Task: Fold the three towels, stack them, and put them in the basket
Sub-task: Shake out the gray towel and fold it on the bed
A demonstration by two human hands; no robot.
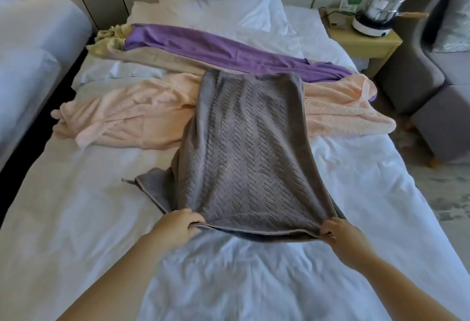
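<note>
Both left grip (179, 226) and right grip (339, 234) pinch corners of the grey towel (244, 142).

Both bare arms reach forward, knuckles up. The left hand (178, 226) is curled, pinching a near corner of the towel (241, 155); the right hand (338, 234) pinches the other near corner, well apart.

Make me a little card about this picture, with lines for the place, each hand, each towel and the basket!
place: bed with a white sheet
left hand: grips the near left corner of the grey towel
right hand: grips its near right corner
grey towel: doubled over, far end lying on the pink towel
pink towel: rumpled, not folded, across the bed
purple towel: not folded, farther back
basket: not in view
</note>
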